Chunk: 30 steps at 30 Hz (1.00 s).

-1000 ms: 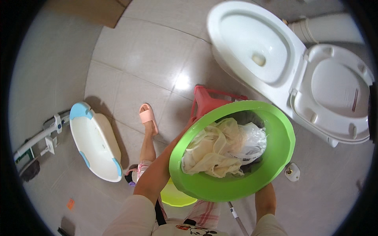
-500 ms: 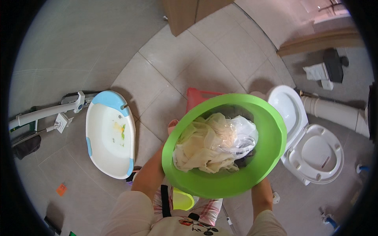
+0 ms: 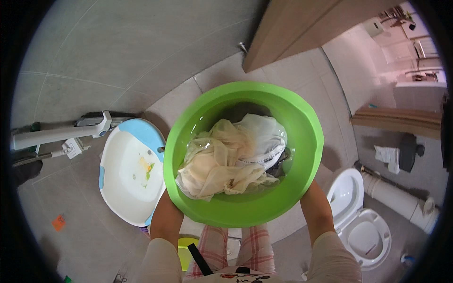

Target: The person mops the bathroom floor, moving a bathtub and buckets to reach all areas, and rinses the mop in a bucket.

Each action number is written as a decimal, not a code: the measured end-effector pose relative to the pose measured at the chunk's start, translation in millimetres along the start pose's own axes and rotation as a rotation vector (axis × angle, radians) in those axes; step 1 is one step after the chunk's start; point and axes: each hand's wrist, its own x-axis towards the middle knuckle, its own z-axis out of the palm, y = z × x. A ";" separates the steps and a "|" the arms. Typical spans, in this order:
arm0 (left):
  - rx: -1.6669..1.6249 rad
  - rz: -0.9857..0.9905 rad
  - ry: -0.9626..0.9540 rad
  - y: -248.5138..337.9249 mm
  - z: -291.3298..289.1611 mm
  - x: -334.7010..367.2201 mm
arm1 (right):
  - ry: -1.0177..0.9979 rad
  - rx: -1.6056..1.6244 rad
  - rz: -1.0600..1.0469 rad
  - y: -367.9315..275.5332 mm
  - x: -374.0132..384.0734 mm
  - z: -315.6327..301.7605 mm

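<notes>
You're turning toward the wooden door (image 3: 302, 28), carrying soaking laundry (image 3: 217, 151) in the green plastic basin (image 3: 236, 214), both hands mostly hidden beneath, grip can't tell.

White baby bath (image 3: 120, 188) with light-blue corner sections stood at left; yellow and green marks noted on its inner surface. White long-handled tool (image 3: 56, 137) lay just beside its upper end. Small orange patch (image 3: 58, 222) observed at lower left. Brown door (image 3: 302, 33) stood at top, metal stopper (image 3: 242, 46) near its edge. Toilet (image 3: 355, 217) at lower right, lid raised; thick white pipe (image 3: 396, 198) ran nearby, below a black holder (image 3: 407, 152) with white paper (image 3: 387, 154).
</notes>
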 end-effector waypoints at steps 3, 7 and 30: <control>-0.018 0.016 0.031 -27.4 -29.1 -12.8 | -0.037 -0.012 -0.011 10.0 -4.2 -12.2; -0.062 0.057 0.111 -40.9 -38.8 -8.2 | -0.100 -0.035 -0.009 5.7 12.3 -5.1; 0.322 -0.359 0.320 -97.1 7.7 -101.7 | 0.059 -0.620 0.176 -43.5 -52.6 -38.7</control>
